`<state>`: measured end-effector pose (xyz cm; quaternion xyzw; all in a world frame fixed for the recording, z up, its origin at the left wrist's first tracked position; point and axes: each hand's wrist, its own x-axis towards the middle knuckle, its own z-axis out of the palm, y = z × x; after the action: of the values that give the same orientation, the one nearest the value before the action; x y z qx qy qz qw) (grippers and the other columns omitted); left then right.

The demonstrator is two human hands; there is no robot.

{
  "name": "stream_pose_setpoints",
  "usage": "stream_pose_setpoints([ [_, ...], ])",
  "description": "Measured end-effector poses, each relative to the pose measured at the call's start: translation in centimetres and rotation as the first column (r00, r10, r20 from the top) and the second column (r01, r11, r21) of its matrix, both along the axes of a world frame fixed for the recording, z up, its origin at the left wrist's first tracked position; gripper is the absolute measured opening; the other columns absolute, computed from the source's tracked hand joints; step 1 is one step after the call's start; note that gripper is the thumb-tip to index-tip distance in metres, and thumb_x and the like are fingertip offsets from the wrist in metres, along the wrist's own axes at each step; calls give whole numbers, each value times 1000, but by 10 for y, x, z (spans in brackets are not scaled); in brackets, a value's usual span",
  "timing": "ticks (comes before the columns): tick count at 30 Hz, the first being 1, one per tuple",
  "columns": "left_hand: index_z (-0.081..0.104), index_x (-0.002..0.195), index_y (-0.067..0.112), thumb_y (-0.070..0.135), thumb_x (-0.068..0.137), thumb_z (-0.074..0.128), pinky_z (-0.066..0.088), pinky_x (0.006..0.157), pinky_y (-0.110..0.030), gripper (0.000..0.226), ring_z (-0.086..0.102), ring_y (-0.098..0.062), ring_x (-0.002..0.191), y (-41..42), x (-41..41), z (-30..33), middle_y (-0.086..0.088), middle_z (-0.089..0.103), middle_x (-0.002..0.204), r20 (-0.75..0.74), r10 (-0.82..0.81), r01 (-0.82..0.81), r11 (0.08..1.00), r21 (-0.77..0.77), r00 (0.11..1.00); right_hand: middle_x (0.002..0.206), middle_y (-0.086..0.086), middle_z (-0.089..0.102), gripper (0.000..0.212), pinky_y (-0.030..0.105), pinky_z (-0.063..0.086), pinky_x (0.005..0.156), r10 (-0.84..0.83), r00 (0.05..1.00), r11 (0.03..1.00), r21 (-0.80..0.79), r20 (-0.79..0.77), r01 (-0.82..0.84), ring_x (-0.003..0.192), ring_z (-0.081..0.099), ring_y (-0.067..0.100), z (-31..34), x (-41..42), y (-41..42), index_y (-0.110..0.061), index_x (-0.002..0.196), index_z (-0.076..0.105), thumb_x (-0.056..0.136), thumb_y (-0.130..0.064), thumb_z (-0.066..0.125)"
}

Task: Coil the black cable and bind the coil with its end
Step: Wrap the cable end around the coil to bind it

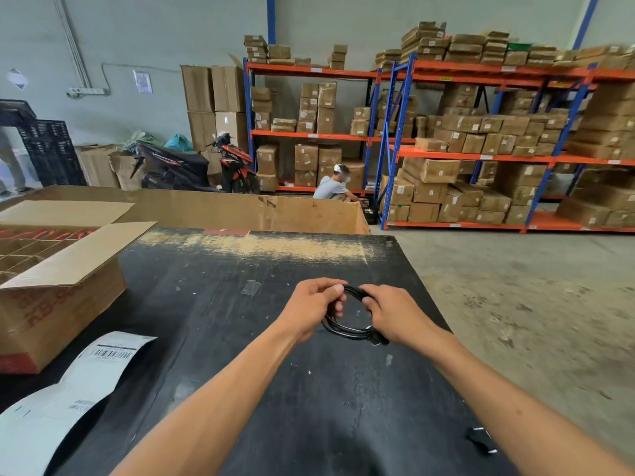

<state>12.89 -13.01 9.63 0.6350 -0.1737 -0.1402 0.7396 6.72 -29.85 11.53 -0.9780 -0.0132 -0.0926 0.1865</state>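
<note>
The black cable (347,329) is wound into a small round coil of several loops, held just above the black table (240,338). My left hand (311,309) grips the coil's left side, thumb on top. My right hand (395,312) grips the right side, fingers curled over the strands. A black plug end (379,340) sticks out under my right hand at the coil's lower right. The parts of the coil inside both fists are hidden.
An open cardboard box (58,290) with dividers stands at the left of the table. A white shipping label sheet (68,389) lies at the near left. A small black piece (481,439) lies near the table's right edge. Shelves of boxes, a seated person and motorbikes are behind.
</note>
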Motion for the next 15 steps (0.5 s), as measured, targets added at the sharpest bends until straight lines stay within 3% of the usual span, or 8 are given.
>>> stream_pose_setpoints([
  [2,69,113,-1,4,100,54,44,57,-20,21,47,-8,54,-1,1,-1,-5,61,73,89,61,-67,995,71,994,82,2,71,21,36,52,71,26,998,996,81,-65,-21,77,66,21,5,-1,3,-17,97,65,104,-23,47],
  [5,73,114,6,9,100,57,41,60,-19,22,45,-7,56,2,4,1,0,63,74,164,6,-30,989,143,986,72,-1,75,27,21,46,62,32,997,979,203,-69,-17,61,63,2,10,-2,0,-17,79,68,101,-27,55],
  [8,71,119,5,18,101,56,46,63,-20,26,50,-8,62,3,3,4,-2,64,80,92,-58,49,995,92,994,69,1,75,26,25,55,69,-29,1000,915,403,-5,29,61,67,7,6,-1,-3,-12,77,73,98,-14,58],
  [11,68,121,-3,9,100,57,52,62,-23,27,52,-12,62,-1,4,5,-7,64,80,4,-30,29,997,74,1000,67,1,69,25,30,60,74,-56,998,858,511,-9,52,63,67,11,-2,0,-1,-5,78,73,98,-9,58],
  [15,73,112,-3,-1,95,61,51,59,-22,21,51,-14,59,0,9,5,-8,67,74,5,38,-39,987,156,999,71,2,73,35,29,56,74,3,994,799,599,-107,62,65,68,10,-3,-1,-2,-3,83,76,100,-31,61],
])
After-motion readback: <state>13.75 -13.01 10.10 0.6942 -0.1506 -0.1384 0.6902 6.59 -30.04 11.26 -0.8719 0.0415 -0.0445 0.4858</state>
